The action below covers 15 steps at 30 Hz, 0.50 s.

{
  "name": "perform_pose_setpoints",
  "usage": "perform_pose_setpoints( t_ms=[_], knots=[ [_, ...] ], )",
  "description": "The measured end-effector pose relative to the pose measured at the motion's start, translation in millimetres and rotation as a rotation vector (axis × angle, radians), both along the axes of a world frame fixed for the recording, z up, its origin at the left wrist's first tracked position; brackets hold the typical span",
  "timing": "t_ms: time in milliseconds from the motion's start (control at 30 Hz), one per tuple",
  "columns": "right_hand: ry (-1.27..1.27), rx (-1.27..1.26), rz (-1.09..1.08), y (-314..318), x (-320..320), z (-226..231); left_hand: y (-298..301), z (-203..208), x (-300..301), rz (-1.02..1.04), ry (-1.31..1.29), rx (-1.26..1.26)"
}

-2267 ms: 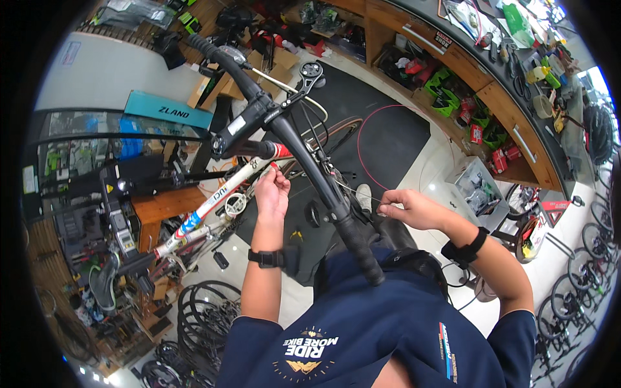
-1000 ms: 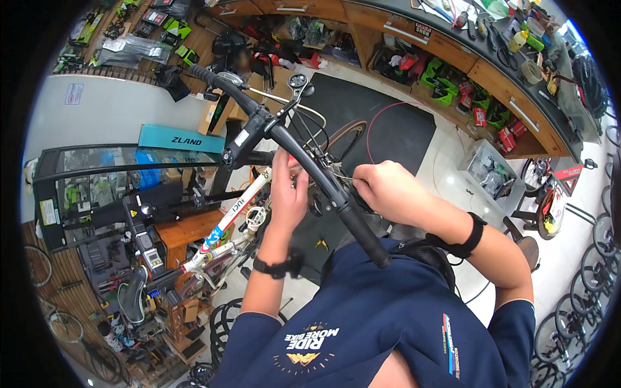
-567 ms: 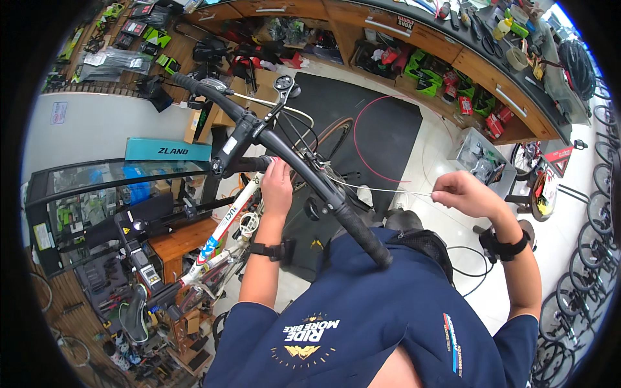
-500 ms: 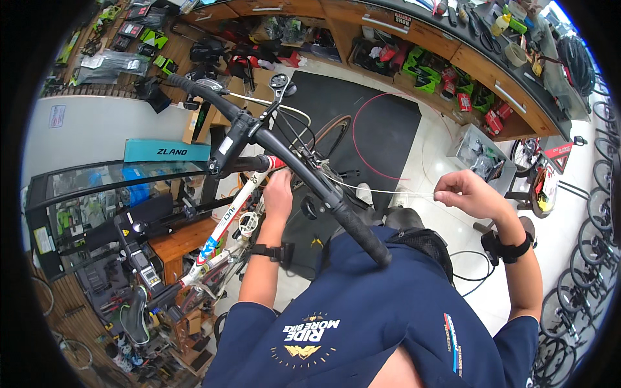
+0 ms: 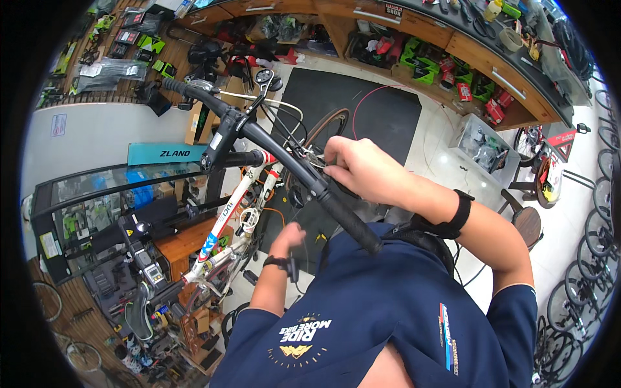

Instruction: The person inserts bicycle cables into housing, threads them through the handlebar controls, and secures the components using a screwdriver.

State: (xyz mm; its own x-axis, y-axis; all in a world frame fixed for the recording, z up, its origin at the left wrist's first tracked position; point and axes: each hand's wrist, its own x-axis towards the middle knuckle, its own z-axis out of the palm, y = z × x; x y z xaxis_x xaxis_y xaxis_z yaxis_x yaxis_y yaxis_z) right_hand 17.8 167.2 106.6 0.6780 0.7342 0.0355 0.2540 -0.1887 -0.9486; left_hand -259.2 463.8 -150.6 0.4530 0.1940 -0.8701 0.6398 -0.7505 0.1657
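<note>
Handlebar (image 5: 284, 157) runs far left to near right. My right hand (image 5: 367, 171) is nearer, just right of it, fingers curled; can't tell if they're gripping anything. My left hand (image 5: 290, 239), left of the near grip (image 5: 351, 222) and apart, is too blurred to read.

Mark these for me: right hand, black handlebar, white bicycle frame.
right hand (image 5: 370, 171): head view, on the back of the hand
black handlebar (image 5: 286, 160): head view, on the bare section of its right side
white bicycle frame (image 5: 231, 203): head view, on its upper tube
</note>
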Motion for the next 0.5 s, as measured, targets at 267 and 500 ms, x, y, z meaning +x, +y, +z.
perform_pose_setpoints(
  t_ms=[267,500],
  knots=[
    [0.513,-0.325,0.409,-128.3,8.7,-33.0,-54.2,177.4,151.5,0.505,-1.183,-0.215],
    [0.667,-0.253,0.2,-185.8,-8.1,-30.1,-62.0,179.6,199.1,0.336,-1.404,-0.376]
  ],
)
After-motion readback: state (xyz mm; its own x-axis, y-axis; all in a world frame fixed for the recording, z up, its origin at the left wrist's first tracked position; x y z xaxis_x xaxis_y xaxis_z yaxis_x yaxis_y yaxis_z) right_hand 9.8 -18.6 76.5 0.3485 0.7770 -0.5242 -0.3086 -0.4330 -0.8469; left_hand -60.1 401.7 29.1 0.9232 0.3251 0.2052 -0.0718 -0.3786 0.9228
